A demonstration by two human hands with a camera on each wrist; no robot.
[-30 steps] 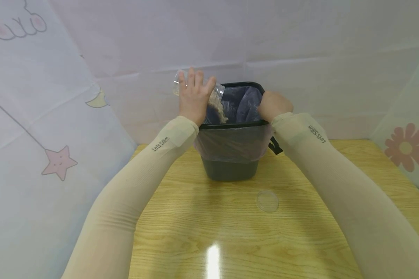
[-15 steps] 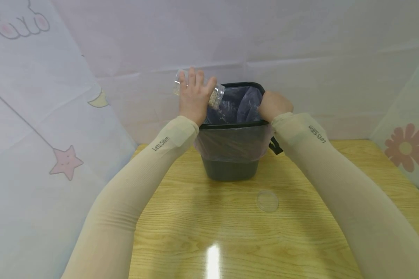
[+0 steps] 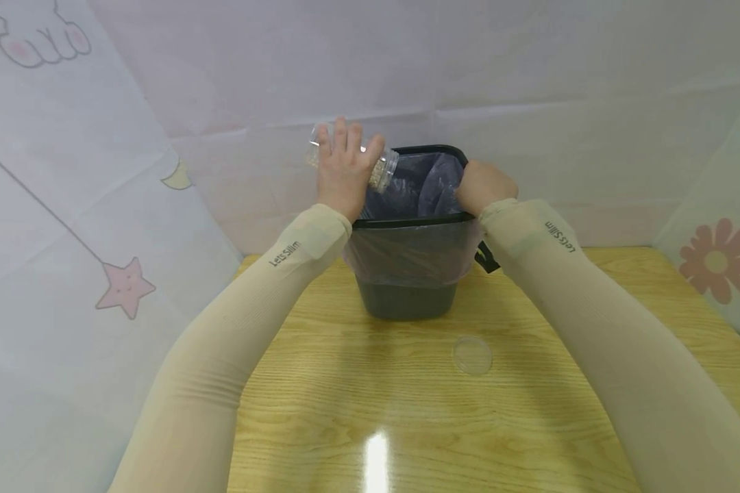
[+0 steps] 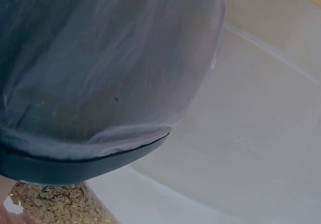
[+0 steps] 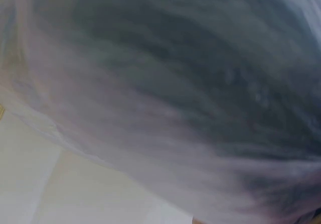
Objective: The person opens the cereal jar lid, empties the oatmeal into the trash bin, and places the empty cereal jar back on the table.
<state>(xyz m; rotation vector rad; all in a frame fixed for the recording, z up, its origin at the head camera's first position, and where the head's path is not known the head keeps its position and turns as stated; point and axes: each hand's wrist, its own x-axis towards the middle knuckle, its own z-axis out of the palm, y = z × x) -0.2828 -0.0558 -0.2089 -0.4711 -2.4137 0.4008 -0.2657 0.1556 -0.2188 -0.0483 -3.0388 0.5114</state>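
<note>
My left hand (image 3: 343,171) grips a clear plastic jar (image 3: 386,171) above the left side of a dark trash bin (image 3: 407,301). The jar lies tilted, its open mouth pointing right and down over the bin's opening. Pale flakes, like oats, show inside it; the left wrist view has these flakes (image 4: 60,201) close below the bin's rim. A thin translucent bag (image 3: 413,250) lines the bin and folds over its outside. At the right rim, my right hand (image 3: 487,186) holds on with curled fingers, which are mostly hidden. The bag (image 5: 140,118) fills most of the right wrist view.
A round clear lid (image 3: 472,355) lies on the wooden table (image 3: 345,411) in front of the bin. A black handle (image 3: 486,259) sticks out at the bin's right side. Printed cloth (image 3: 561,137) hangs behind and along both sides.
A thick stream of flakes fell from the jar into the bin, then thinned to a few; now none are seen falling. Both hands stay almost still. The left cloth has shifted slightly right.
</note>
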